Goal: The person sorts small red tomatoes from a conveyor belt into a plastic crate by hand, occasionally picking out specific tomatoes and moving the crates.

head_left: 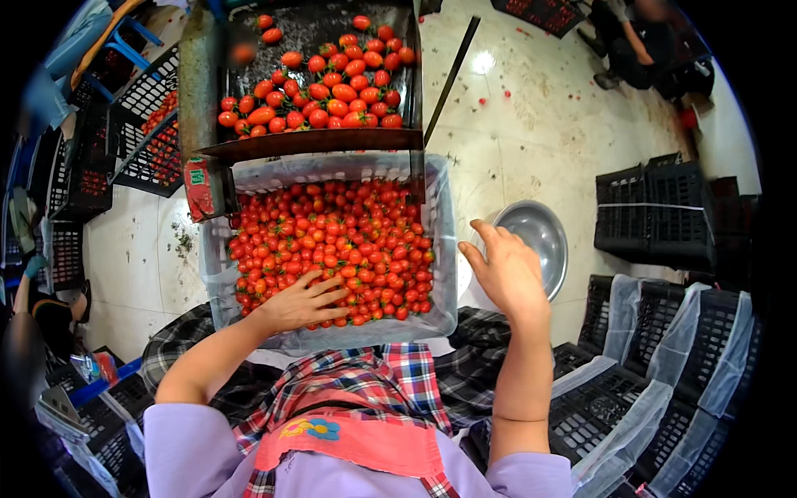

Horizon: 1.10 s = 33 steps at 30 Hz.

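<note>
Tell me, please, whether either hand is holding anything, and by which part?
Nothing is held: the left hand rests flat on the tomatoes in the lined crate; the right hand is raised, open.

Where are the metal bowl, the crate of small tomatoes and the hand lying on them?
metal bowl [535,236], head view, bare inner wall.
lined crate [444,241], head view, right rim.
left hand [303,303], head view, back of the hand, flat on the tomatoes.

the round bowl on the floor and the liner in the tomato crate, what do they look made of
The bowl looks like bare metal, probably steel: silver-grey with a soft sheen and a bright rim. The liner seems to be thin clear plastic film: see-through, wrinkled and glossy where it folds over the crate's edge around the tomatoes.
</note>
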### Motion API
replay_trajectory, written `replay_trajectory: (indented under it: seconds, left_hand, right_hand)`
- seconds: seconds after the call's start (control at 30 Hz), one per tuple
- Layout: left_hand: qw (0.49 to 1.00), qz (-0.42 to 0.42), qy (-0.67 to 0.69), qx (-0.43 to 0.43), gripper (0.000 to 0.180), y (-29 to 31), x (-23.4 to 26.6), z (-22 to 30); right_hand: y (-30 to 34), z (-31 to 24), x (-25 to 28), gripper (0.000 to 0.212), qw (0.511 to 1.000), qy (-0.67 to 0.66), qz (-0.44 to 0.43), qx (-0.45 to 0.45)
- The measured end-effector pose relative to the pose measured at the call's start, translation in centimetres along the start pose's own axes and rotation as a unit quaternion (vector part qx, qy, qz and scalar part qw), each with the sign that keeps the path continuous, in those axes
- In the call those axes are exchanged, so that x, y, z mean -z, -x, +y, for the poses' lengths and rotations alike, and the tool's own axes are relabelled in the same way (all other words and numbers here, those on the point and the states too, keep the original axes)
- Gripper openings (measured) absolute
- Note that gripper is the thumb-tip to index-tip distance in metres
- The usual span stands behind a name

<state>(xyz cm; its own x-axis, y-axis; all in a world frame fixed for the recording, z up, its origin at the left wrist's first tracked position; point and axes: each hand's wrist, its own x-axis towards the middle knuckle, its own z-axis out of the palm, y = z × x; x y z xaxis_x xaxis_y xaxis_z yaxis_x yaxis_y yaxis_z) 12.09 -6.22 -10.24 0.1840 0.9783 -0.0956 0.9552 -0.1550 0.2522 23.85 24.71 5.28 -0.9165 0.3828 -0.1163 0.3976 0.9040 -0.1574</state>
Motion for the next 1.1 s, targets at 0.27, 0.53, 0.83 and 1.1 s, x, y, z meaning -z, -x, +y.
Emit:
replay_trajectory:
  seconds: [0.27,0.53,0.83,1.1]
  left_hand:
    - [0.995,0.066,-0.076,-0.019,0.056,-7.4,-4.3,0.4]
    - [0.965,0.138,-0.057,0.216,0.046,-14.5,-2.8,-5.3]
    - [0.959,0.161,-0.048,0.227,0.035,-6.1,0.1,-10.7]
    - [0.868,0.109,0.135,0.466,0.03,6.4,0.1,-10.7]
  right_hand:
    - [-0.7,-0.6,-0.1,0.034,0.999,-0.001,-0.021,-0.026]
    - [-1.4,-1.1,0.0,0.034,0.998,-0.003,-0.054,-0.019]
    - [-1.0,-0.2,-0.8,0.033,1.0,0.001,-0.029,-0.008]
    - [0.1,0.1,-0.8,0.033,0.999,-0.017,-0.038,-0.006]
